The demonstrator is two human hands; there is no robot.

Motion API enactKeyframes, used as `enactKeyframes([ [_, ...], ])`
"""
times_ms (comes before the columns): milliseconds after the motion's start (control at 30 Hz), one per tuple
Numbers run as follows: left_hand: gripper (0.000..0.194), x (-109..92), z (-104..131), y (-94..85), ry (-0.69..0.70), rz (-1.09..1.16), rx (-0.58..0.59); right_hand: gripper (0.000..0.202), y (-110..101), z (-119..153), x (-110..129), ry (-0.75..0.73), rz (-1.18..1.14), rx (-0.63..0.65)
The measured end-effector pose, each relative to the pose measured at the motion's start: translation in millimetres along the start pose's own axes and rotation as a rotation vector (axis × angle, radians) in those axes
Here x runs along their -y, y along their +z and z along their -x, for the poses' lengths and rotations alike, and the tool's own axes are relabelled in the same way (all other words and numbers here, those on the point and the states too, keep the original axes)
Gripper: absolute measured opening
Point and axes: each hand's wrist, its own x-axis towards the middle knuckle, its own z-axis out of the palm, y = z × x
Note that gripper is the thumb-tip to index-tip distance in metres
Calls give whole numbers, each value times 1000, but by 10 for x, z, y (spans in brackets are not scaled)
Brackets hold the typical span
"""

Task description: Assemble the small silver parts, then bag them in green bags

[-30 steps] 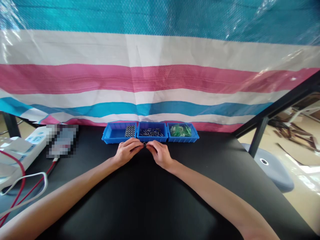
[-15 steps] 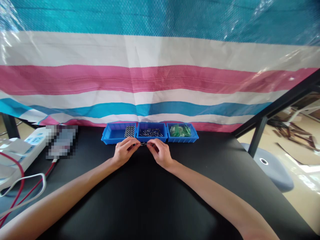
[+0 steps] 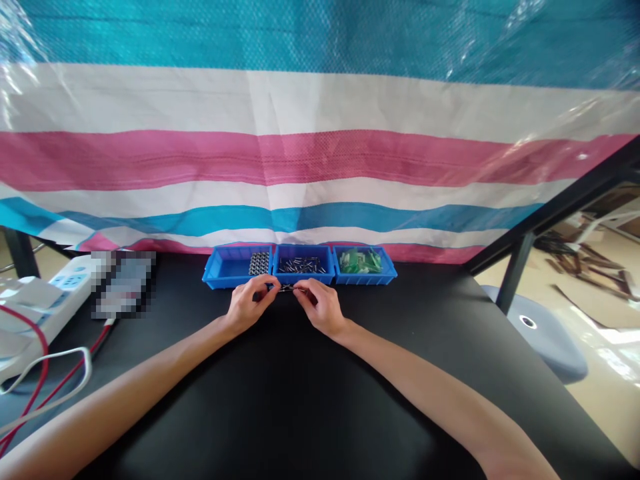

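Note:
My left hand [image 3: 250, 300] is closed in a pinch, its thumb and forefinger at the left end of a thin shiny metal piece [image 3: 286, 289]. From the other side, the fingertips of my right hand [image 3: 321, 307] pinch the piece's right end. It is too small to tell its exact kind. Just behind my hands stands a blue bin [image 3: 304, 275] of loose slim metal pins or screws. The bin to its left [image 3: 220, 283] has round metal parts packed in rows at its right end. Green and clear plastic pieces [image 3: 361, 260] fill the right bin [image 3: 370, 279].
A black table [image 3: 300, 400] lies under my arms. At the left are a white power strip [image 3: 75, 277], a blurred-out device [image 3: 125, 283] and red and white cables [image 3: 89, 367]. Striped sheeting [image 3: 320, 157] hangs behind the bins. A grey stool [image 3: 545, 340] stands off the right edge.
The fingers of my left hand have shifted slightly at the metal piece, the forefinger curling more. My right hand and the bins stay in place.

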Motion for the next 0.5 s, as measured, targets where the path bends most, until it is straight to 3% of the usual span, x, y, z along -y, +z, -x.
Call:
enactKeyframes([
  [500, 16, 2, 3, 5, -20, 73, -2, 20, 11, 6, -18, -7, -2, 31],
])
